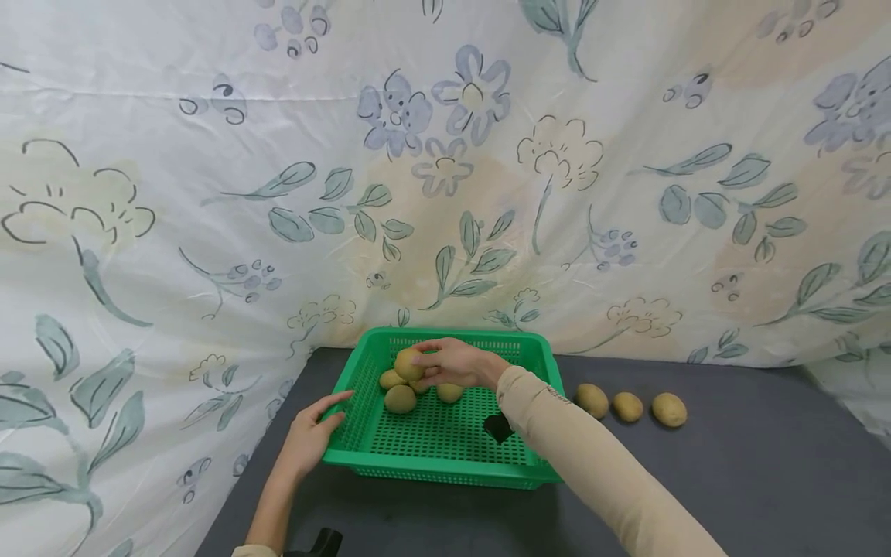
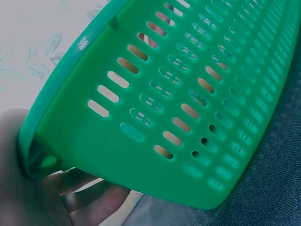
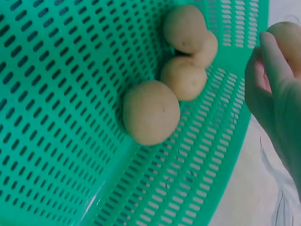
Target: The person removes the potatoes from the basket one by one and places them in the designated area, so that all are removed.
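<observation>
One floral cloth (image 1: 592,93) rises behind one dark counter (image 1: 766,456). On it sits one green basket (image 1: 445,468), its long axis running left to right. Two hands, apart: the left hand (image 1: 309,437) grips the basket's left rim; the right hand (image 1: 461,363) pinches one held potato (image 1: 406,367) over the basket's left part, above four potatoes (image 1: 400,399) inside. Three loose potatoes (image 1: 628,407) lie on the counter, right of the basket, nearer the right hand.

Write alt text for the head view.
A person's right hand holds a potato above four others in a green basket, whose left side the left hand holds. Three more potatoes lie on a dark surface to the right.
</observation>
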`<state>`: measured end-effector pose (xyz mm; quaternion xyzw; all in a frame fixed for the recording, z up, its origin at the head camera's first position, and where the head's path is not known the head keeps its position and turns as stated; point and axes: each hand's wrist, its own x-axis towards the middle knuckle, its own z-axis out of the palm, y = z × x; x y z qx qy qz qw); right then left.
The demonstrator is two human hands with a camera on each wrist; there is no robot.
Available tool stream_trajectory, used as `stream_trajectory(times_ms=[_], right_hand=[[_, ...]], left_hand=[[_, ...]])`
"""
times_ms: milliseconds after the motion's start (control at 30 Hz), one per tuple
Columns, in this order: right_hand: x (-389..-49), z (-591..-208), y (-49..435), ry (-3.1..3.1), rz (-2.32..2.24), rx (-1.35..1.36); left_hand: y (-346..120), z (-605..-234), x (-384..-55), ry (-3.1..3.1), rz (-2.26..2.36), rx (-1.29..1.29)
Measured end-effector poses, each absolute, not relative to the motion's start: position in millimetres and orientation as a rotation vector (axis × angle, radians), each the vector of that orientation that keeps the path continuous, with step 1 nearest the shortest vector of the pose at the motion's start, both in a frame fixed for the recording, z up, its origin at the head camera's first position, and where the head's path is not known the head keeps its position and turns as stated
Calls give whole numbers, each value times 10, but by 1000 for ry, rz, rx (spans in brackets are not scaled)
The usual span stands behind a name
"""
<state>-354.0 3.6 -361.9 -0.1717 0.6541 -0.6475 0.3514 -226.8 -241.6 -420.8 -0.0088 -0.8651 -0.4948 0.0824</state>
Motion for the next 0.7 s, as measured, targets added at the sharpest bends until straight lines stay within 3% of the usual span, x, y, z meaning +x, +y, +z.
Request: stream_trajectory(times_ms=[700], right_hand=[[-3687,-3581,568,1540,-1975,-373]], left_hand=[[-2438,-4231,-2269,-2579,-1502,-20]])
